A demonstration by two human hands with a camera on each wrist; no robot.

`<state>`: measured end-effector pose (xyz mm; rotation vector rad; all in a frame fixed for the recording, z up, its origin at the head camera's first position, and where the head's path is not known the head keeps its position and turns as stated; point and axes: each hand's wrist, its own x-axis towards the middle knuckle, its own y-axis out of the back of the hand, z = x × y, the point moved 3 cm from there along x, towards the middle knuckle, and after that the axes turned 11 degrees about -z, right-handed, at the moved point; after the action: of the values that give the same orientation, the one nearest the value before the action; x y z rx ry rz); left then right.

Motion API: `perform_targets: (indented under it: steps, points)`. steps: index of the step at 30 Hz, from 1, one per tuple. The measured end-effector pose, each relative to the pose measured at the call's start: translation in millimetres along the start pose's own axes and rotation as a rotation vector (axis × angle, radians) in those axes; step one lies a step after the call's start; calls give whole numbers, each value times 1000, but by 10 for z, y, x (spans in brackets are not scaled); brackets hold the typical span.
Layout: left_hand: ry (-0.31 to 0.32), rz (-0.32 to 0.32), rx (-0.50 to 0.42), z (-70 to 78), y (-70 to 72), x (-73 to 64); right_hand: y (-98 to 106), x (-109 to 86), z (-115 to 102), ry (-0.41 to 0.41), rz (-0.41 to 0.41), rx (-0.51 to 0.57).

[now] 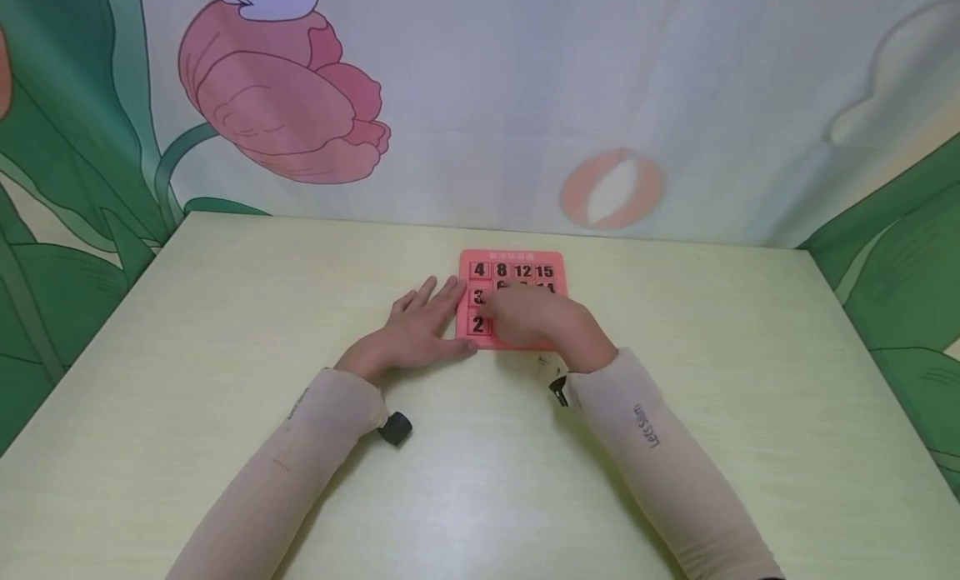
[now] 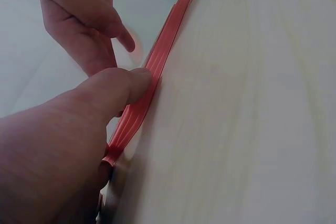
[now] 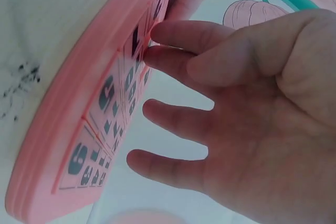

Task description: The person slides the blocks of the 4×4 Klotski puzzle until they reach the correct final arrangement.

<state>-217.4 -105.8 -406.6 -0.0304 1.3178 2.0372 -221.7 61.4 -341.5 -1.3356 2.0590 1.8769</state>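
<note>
Filling the far left of the printed cloth [image 1: 480, 105] behind the table [image 1: 225, 355], green leaves [image 1: 63, 88] stand beside a large pink flower [image 1: 285, 105]. Below them a pale left sleeve [image 1: 277, 472] reaches in over the table, a small black block [image 1: 396, 428] jutting from its cuff. The left hand [image 1: 412, 334] is unclenched, fingers outstretched against the left edge of a pink number puzzle [image 1: 513, 272] — its thumb pressing the near side close to the corner. The puzzle lies flat in the middle of the table, toward the far edge, between the hands. Tiles marked 4, 3 and 2 run down its left column; 8, 12 and 15 follow along the far row. The right hand [image 1: 532, 313] covers much of the rest, unclenched too — index and middle fingertips touching the tiles, the other two fingers straight and just off them. Dark marks [image 1: 551, 363] show on the table below that hand, just above a black piece [image 1: 558, 391] at the cuff of the lettered right sleeve [image 1: 667, 472].
</note>
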Motion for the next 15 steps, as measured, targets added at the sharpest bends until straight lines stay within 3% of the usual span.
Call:
perform_targets:
  steps: [15]
  points:
    - [-5,-2,19,8,15,-15,-56,116,-13,-87,60,-38]
